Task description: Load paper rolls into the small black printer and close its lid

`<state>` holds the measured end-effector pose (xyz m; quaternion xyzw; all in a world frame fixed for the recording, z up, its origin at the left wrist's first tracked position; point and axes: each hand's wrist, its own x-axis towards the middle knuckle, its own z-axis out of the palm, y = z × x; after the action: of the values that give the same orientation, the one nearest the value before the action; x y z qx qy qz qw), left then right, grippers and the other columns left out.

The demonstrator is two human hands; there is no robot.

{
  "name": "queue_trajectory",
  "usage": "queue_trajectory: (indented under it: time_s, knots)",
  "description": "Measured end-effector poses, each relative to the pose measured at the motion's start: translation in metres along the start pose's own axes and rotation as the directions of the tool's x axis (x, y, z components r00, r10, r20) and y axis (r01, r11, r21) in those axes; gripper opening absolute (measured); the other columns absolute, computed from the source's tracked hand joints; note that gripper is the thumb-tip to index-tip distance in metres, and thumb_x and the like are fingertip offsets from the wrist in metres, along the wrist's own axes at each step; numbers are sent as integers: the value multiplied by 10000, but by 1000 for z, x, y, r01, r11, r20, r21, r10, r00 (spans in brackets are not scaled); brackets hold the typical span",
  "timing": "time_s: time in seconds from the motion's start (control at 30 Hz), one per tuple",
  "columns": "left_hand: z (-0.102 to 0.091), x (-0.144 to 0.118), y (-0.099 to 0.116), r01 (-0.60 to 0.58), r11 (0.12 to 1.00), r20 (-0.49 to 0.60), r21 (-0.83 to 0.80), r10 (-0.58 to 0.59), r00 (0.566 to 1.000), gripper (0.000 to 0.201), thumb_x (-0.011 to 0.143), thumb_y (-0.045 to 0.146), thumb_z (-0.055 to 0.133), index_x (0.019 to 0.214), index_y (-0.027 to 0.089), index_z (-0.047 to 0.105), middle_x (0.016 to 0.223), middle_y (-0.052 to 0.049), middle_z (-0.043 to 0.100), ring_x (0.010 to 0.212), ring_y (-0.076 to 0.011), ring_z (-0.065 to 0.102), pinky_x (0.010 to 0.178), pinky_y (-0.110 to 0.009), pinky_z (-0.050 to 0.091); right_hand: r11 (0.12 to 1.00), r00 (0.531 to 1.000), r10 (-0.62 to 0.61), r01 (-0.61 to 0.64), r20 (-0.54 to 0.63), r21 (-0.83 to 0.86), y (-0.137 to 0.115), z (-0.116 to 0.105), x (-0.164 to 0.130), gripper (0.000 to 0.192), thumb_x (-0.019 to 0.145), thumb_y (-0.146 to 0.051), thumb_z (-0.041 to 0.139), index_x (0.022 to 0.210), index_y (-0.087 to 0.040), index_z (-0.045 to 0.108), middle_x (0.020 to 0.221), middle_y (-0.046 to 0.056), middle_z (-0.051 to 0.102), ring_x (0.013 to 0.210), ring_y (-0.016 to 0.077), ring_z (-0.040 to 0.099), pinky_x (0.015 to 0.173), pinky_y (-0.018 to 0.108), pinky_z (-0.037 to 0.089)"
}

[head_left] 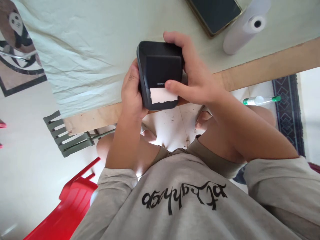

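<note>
A black label printer point(161, 68) with small lettering on its lid is held up near the table's front edge. Out of its slot sticks a short strip of white paper point(162, 95) with a ragged torn edge. My left hand point(132, 87) is closed around the printer's left side, its far fingers hidden behind the body. On the other side, my right hand point(193, 71) grips the printer, one finger over the far corner. The thumb of that hand rests on the lid just above the paper strip.
A smartphone point(216, 13) and a white paper roll point(241, 35) lie on the cloth-covered table point(95, 50) at the back right. Below are a red plastic chair point(75, 200), a green slatted folding stool point(67, 136), a bottle with green ends point(261, 100) and a dark patterned mat point(287, 103).
</note>
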<state>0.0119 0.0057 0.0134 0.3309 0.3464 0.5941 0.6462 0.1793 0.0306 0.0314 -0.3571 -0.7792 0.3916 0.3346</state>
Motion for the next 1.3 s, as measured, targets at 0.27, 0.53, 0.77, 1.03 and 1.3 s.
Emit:
queue_trajectory:
  time_s: [0.27, 0.53, 0.77, 1.03, 1.3]
  knots:
    - [5, 1, 6, 46, 997, 29, -64, -44, 999, 294, 892, 236, 325, 881, 206, 617, 818, -13, 630, 816, -173, 606, 856, -313, 501, 1000, 999, -24, 24, 24, -5, 6, -1, 0, 728, 705, -450, 628, 1328, -295, 286, 1393, 36, 363, 1157, 243, 479, 937, 392, 484]
    - [7, 1, 7, 1, 1000, 19, -9, -1, 1000, 245, 842, 206, 388, 722, 223, 601, 679, -19, 511, 698, -171, 560, 732, -267, 462, 996, 995, -85, 85, 47, -8, 11, -2, 0, 735, 689, -456, 622, 1321, -309, 278, 1398, 18, 360, 1173, 231, 464, 971, 389, 460]
    - [6, 2, 4, 20, 996, 43, -87, -17, 999, 263, 861, 296, 373, 755, 217, 600, 737, -18, 557, 758, -169, 582, 756, -290, 495, 995, 997, -70, 72, 29, -70, -1, -8, 0, 675, 684, -312, 614, 1292, -301, 323, 1316, 9, 429, 1181, 200, 467, 902, 323, 494]
    - [3, 0, 0, 12, 999, 35, -51, -10, 999, 171, 800, 332, 555, 940, 252, 613, 883, -19, 654, 841, -191, 610, 741, -289, 501, 982, 889, -140, 68, -436, -176, -25, -14, 8, 175, 776, -273, 563, 910, -192, 484, 939, -19, 477, 589, 27, 415, 556, 226, 412]
    - [4, -1, 3, 41, 998, 47, 54, -43, 998, 191, 790, 378, 547, 942, 284, 615, 927, -20, 645, 900, -231, 610, 760, -349, 512, 898, 922, -207, 47, -326, -438, -19, -8, 13, 37, 762, -159, 492, 729, -164, 475, 718, -12, 541, 633, 95, 532, 576, 244, 344]
